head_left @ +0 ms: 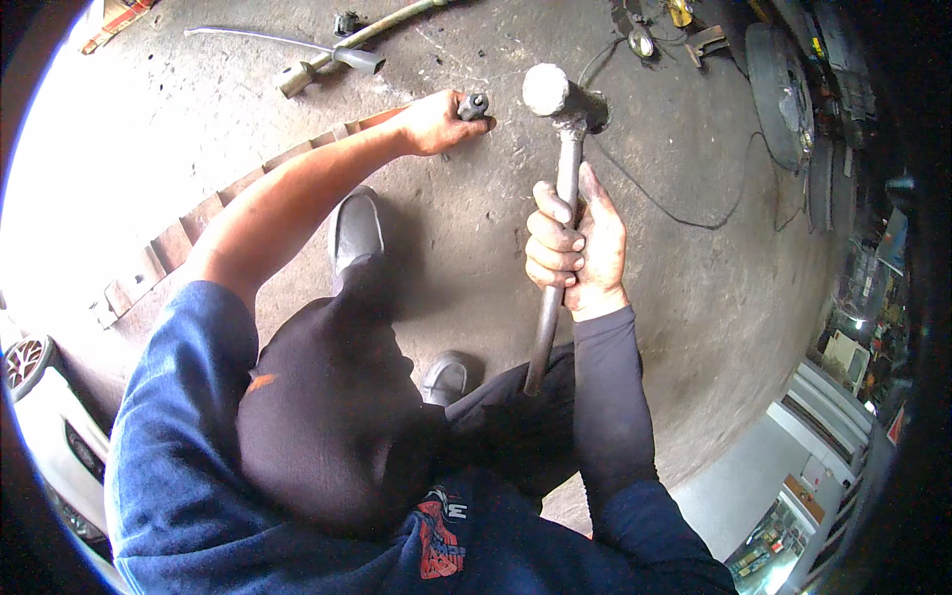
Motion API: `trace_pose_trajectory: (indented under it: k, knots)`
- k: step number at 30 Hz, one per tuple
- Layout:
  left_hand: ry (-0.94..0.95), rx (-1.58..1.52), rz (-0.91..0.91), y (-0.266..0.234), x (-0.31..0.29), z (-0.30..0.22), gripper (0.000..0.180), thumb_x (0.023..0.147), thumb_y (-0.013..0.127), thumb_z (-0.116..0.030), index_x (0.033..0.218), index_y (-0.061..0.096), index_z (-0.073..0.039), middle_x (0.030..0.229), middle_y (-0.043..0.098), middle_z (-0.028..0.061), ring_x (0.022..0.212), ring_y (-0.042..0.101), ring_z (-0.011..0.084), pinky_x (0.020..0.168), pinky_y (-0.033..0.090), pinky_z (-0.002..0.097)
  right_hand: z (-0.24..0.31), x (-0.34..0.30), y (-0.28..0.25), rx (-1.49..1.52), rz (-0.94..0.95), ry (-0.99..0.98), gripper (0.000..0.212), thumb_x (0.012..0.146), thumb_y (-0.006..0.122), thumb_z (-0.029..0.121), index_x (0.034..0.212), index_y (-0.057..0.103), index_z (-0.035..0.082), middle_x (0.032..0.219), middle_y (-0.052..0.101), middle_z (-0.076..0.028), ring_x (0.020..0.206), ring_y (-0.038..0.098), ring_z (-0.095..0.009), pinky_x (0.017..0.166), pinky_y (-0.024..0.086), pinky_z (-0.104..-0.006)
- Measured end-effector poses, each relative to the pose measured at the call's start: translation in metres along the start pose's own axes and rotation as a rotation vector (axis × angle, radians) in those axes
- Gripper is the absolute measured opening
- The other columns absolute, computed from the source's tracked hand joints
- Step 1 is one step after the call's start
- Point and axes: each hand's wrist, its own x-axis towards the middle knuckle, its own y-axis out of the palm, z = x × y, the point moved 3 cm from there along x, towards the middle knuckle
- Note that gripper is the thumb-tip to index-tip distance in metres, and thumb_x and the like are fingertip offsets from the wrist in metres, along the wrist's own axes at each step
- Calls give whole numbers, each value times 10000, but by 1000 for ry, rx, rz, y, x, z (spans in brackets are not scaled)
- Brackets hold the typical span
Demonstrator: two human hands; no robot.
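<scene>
My right hand (pixel 585 243) is wrapped round the metal handle of a hammer (pixel 568 174). The hammer is raised off the floor, its heavy head (pixel 546 90) at the top with a pale, worn round face. Farther left, my left hand (pixel 441 123) is closed around a dark metal piece with a round end (pixel 475 105); most of its length is hidden, so its exact kind does not show. A long, flat, brownish strip with cross bands (pixel 203 213) lies along the floor and runs up to behind my left hand. The hammer head and the dark piece are apart.
A long metal bar (pixel 387 25) and a thin rod with a grey handle (pixel 362 60) lie beyond my left hand. At the right are a black cable (pixel 684 220), a tyre (pixel 775 94) and a white cabinet-like unit (pixel 754 456). A white car (pixel 61 426) stands far left. My shoes (pixel 357 228) rest on the concrete floor.
</scene>
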Motion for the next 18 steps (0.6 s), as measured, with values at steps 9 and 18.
trace_pose_trajectory:
  k: [9, 18]
  knots:
    - [70, -30, -77, 7, -11, 15, 302, 982, 685, -343, 1020, 701, -44, 780, 677, 86, 759, 615, 176, 782, 531, 401, 3, -3, 16, -1201, -684, -399, 447, 1087, 557, 505, 835, 532, 136, 651, 467, 69, 508, 416, -20, 445, 325, -222]
    - [5, -70, -109, -5, -15, 32, 340, 959, 704, -379, 970, 674, -40, 769, 648, 49, 767, 581, 151, 765, 508, 371, -1, 12, 8, -1315, -735, -403, 474, 1090, 568, 454, 882, 612, 31, 658, 538, -47, 599, 505, -172, 587, 425, -382]
